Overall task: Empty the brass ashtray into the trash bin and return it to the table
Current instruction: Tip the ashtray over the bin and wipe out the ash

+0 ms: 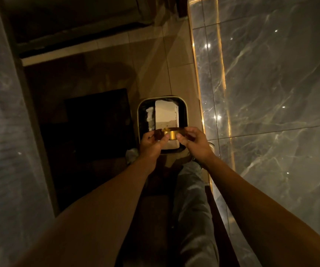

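Observation:
The brass ashtray (171, 134) is held on its side over the open trash bin (143, 105), a square bin with a pale rim and a dark liner. My left hand (152, 140) grips the ashtray's left edge and my right hand (190, 140) grips its right edge. Inside the bin lie pale pieces of paper or card (165, 114). Whether anything remains in the ashtray is hidden from this angle.
A grey marble surface with a gold edge strip (199, 89) runs along the right. A dark mat (97, 120) lies on the tiled floor left of the bin. My trouser leg (191, 199) is below the hands. A grey wall (3, 132) stands at the left.

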`<state>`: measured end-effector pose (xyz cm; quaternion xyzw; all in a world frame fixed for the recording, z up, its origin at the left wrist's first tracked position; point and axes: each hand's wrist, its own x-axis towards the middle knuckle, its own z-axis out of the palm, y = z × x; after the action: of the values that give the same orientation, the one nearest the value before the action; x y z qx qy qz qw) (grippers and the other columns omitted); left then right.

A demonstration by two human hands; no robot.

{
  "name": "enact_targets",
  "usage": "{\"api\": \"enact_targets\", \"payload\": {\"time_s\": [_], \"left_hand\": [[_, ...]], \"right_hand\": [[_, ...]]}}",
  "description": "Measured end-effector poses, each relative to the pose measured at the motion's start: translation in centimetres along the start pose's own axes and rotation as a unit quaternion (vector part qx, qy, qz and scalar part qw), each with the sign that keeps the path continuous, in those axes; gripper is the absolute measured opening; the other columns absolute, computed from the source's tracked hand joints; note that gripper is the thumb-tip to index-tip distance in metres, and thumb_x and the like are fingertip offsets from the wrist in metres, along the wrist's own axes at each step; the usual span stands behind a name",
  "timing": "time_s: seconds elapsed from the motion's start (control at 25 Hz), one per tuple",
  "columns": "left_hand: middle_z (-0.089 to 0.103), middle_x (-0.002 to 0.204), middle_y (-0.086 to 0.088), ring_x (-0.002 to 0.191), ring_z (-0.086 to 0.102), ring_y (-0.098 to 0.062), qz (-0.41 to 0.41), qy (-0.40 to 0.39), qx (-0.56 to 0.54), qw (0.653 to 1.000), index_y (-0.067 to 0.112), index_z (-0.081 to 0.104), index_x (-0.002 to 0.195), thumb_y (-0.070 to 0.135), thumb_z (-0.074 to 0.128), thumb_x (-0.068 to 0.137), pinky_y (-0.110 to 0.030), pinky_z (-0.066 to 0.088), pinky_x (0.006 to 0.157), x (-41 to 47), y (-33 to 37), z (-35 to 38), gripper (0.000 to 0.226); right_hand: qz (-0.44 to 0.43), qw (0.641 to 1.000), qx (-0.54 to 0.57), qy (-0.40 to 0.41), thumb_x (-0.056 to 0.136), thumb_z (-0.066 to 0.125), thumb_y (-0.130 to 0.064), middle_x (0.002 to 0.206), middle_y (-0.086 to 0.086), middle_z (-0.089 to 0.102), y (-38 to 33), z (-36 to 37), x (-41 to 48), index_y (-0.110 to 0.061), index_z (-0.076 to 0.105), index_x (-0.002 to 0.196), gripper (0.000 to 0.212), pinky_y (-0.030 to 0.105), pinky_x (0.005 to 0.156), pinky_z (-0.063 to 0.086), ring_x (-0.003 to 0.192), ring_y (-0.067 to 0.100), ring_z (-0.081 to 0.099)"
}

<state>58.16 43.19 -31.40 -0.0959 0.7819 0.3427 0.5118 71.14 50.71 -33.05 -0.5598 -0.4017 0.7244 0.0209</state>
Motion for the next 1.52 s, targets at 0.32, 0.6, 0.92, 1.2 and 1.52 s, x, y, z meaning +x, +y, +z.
{"api": "enact_targets", "payload": {"time_s": [0.32,0.6,0.92,1.2,1.52], "left_hand": [[0.067,0.110,0.001,0.101,0.060,-0.012,-0.004,-0.003,0.013,1.000,0.023,0.063,0.105,0.021,0.073,0.084,-0.018,0.043,0.072,4.9,-1.4,0.6,0.024],[0.069,0.121,-0.005,0.112,0.063,-0.021,-0.028,0.011,0.011,0.999,0.016,0.065,0.120,0.024,0.075,0.082,-0.028,0.052,0.080,8.7,-3.3,1.0,0.040],[0.062,0.108,0.002,0.109,0.060,-0.019,-0.044,0.035,0.025,0.998,0.017,0.064,0.117,0.029,0.073,0.084,-0.035,0.050,0.095,9.7,-3.3,1.6,0.036],[0.058,0.104,0.002,0.102,0.053,-0.016,-0.059,0.076,0.046,0.994,0.016,0.062,0.116,0.045,0.067,0.085,-0.031,0.042,0.089,10.0,-3.3,2.1,0.042],[0.065,0.124,-0.010,0.114,0.060,-0.025,-0.033,0.099,0.081,0.991,0.016,0.057,0.123,0.050,0.061,0.088,-0.042,0.049,0.100,11.1,-3.7,2.5,0.049]], "right_hand": [[0.002,1.000,-0.016,0.022,0.089,0.065,-0.029,0.123,0.008,0.060,2.9,1.2,4.1,-0.006,0.054,0.127,0.045,0.041,0.099,0.050,0.116,0.022,0.057],[0.027,0.999,0.004,0.034,0.092,0.062,-0.019,0.116,0.002,0.056,4.8,2.1,6.4,-0.007,0.050,0.128,0.040,0.031,0.098,0.044,0.112,0.016,0.053],[0.044,0.997,0.008,0.056,0.091,0.063,-0.024,0.124,0.007,0.058,6.0,3.1,8.6,-0.009,0.050,0.129,0.042,0.033,0.097,0.046,0.113,0.018,0.054],[0.053,0.996,0.003,0.078,0.091,0.062,-0.030,0.119,0.008,0.064,6.4,3.4,9.6,-0.007,0.054,0.127,0.042,0.033,0.094,0.050,0.106,0.017,0.059],[0.047,0.997,-0.033,0.057,0.096,0.054,-0.024,0.126,0.009,0.061,7.0,3.3,10.0,-0.009,0.052,0.133,0.040,0.024,0.088,0.045,0.115,0.019,0.058]]}}
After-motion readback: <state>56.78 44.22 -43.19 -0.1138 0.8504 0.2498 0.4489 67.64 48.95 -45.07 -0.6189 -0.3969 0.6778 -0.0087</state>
